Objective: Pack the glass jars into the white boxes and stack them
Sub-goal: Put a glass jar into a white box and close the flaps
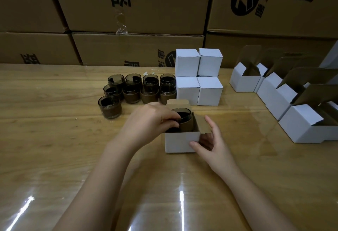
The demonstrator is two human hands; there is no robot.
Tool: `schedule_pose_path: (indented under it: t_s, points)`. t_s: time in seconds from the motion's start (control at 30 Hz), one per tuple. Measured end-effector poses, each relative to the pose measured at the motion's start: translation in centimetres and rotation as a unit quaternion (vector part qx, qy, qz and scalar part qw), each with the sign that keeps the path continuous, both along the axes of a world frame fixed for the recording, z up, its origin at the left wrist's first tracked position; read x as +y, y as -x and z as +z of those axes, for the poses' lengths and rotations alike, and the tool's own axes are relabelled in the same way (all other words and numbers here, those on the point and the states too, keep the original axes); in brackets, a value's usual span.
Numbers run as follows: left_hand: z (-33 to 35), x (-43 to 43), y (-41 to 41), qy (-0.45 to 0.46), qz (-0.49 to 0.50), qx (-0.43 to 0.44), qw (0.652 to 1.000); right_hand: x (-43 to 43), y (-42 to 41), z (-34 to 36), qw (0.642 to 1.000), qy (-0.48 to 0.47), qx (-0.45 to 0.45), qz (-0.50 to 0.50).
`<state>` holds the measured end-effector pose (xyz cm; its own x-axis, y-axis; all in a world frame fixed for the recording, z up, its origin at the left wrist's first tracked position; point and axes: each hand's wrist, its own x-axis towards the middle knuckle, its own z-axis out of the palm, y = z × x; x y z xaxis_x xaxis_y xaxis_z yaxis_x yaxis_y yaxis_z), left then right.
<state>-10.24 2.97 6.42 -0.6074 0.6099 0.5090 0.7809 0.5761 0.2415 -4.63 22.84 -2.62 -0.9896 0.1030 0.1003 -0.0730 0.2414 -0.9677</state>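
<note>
Jar (pixel 184 121) in box (pixel 180 143), between hands (pixel 151 121) (pixel 212 139)

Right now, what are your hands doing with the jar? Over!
Left hand grips jar, half inside open white box. Right hand holds the box's corner. Nine jars waiting, four closed boxes stacked behind. Nothing in the way.
</note>
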Motion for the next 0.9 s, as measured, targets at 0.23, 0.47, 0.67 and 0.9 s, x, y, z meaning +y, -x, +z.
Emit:
schedule_pose_path:
  t_s: [0.23,0.47,0.67,0.9]
  points:
    - [-0.9,0.4,0.4,0.091,0.012,-0.034,0.995,-0.1,0.0,0.0,1.000,0.005,-0.008,-0.011]
    - [-1.0,0.4,0.7,0.127,0.020,-0.093,0.987,0.0,0.1,-0.2,1.000,-0.005,-0.005,-0.011]
    - [-0.7,-1.7,1.6,-0.024,0.133,-0.092,0.986,0.1,0.1,-0.1,1.000,-0.007,-0.013,-0.012]
    - [-4.2,-3.3,3.0,0.041,0.127,-0.342,0.930,0.0,0.2,0.3,0.999,-0.017,-0.041,-0.014]
